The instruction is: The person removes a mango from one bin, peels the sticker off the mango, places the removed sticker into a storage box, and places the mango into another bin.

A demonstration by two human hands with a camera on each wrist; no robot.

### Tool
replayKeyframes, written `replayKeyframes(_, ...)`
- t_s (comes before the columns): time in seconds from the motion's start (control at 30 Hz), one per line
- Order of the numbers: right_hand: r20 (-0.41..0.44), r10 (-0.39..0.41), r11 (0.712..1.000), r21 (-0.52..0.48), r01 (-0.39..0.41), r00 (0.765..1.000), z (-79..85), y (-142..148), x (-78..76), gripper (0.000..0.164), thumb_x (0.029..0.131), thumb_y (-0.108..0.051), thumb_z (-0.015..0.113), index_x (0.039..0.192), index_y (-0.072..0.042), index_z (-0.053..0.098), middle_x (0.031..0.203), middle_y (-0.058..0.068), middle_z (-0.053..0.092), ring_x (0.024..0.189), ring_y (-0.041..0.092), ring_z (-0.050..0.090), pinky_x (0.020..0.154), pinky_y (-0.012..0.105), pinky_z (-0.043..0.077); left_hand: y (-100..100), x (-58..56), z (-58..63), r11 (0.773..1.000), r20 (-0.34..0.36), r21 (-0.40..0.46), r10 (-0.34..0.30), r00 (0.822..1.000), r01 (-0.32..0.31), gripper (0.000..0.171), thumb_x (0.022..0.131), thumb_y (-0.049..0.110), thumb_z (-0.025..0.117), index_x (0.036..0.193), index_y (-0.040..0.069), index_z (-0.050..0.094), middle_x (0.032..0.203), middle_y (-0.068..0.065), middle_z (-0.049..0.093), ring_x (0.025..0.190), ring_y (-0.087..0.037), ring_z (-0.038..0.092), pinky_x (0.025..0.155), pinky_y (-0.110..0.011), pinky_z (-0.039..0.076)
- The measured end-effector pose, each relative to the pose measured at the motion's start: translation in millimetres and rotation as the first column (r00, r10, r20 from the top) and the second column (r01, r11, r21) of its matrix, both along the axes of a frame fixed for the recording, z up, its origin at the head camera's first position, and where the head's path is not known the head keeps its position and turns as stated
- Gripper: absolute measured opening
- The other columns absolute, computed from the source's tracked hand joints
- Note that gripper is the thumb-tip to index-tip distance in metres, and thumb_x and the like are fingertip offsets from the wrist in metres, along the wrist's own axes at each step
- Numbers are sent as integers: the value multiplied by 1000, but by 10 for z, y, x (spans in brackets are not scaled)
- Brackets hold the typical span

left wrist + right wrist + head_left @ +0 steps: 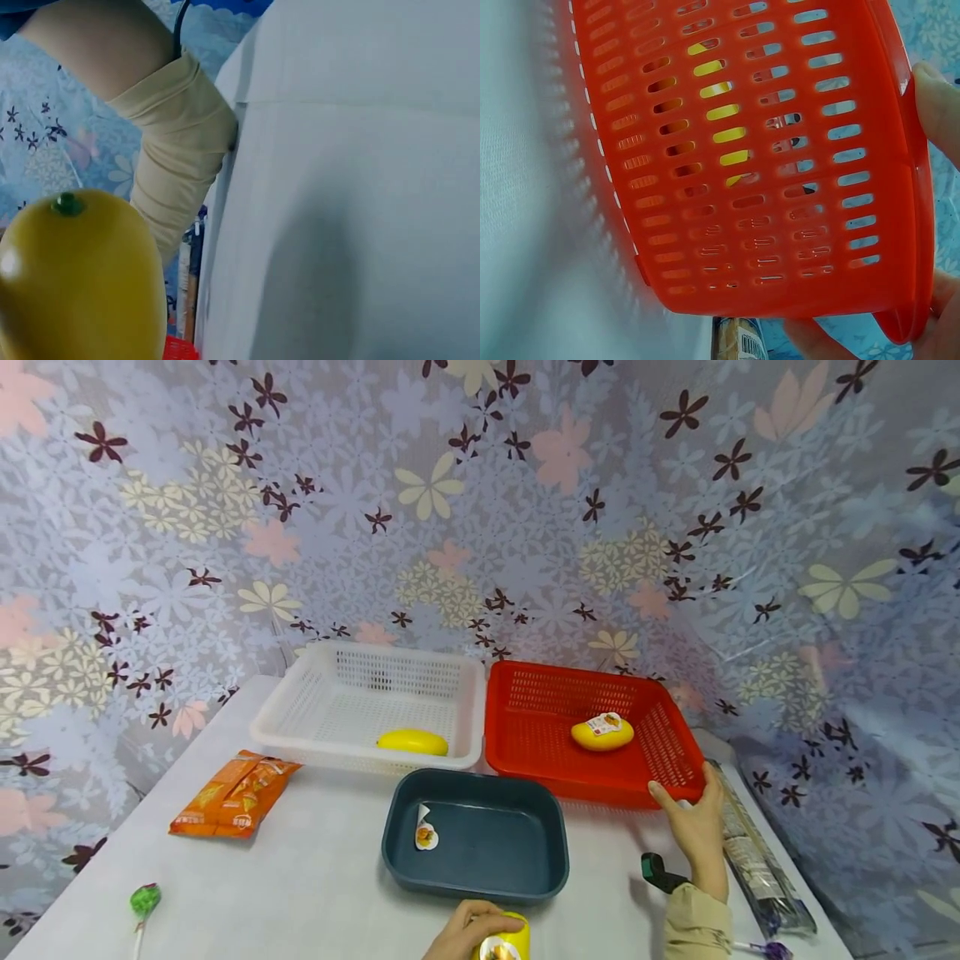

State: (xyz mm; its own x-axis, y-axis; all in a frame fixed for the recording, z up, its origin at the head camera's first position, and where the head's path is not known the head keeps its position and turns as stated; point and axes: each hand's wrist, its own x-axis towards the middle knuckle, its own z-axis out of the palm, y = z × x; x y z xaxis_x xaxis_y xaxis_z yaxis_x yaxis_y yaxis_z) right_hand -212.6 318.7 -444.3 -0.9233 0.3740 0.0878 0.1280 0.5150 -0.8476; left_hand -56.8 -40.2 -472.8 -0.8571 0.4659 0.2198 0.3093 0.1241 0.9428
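Observation:
My left hand [468, 932] grips a yellow mango [501, 942] with a round sticker, just in front of the dark teal tray [474, 893]. Seen from the left wrist, the mango [82, 277] looks smooth and shiny, with a small green stem end. At the near right corner of the red basket [570, 787], my right hand [697, 827] holds the rim between thumb and fingers. Inside that basket lies another yellow mango [602, 735] with a paper label on top; its yellow shows through the slots of the basket wall [727, 292] in the right wrist view.
A white basket [300, 752] with a yellow mango [412, 742] stands beside the red one. A sticker [426, 837] is in the tray. On the left lie an orange snack bag [236, 795] and a green lollipop [145, 900]; long packages [757, 860] line the right edge.

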Motion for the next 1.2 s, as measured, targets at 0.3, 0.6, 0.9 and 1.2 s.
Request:
replayKeyframes(0.3, 11, 0, 998, 67, -1, 1000, 48, -4, 30, 105, 87, -44, 68, 156, -10, -3, 163, 19, -3, 148, 44, 6, 113, 67, 13, -15, -40, -183, 992, -32, -124, 24, 999, -28, 44, 86, 31, 72, 127, 22, 61, 122, -9, 49, 107, -2, 46, 85, -21, 46)
replayKeyframes(0.6, -135, 81, 952, 303, -36, 987, 417, -203, 150, 95, 85, -40, 70, 156, -11, 14, 161, 24, 7, 145, 52, 3, 111, 71, 4, -21, -147, -284, 982, 51, -183, 47, 998, -37, 49, 80, 34, 77, 126, 26, 60, 116, -3, 50, 100, -1, 45, 82, -22, 44)
replayKeyframes(0.9, -216, 571, 813, 284, -508, 792, 736, -797, 670, 80, 87, -12, 70, 152, -26, 27, 137, 13, 56, 113, 6, 59, 84, 25, 53, -7, -219, -264, 991, 220, -134, 52, 974, -23, 56, 75, 31, 81, 127, 25, 60, 120, -3, 49, 98, -4, 43, 83, -22, 41)
replayKeyframes(1.2, 135, 895, 439, -86, -894, 426, 514, -1477, 1136, 72, 88, -29, 70, 149, -36, 31, 145, 1, 48, 125, 14, 50, 98, 34, 48, -79, -157, -295, 989, 48, -119, 91, 995, -84, 51, 81, 30, 76, 128, 17, 59, 118, -6, 55, 100, 0, 47, 82, -22, 45)
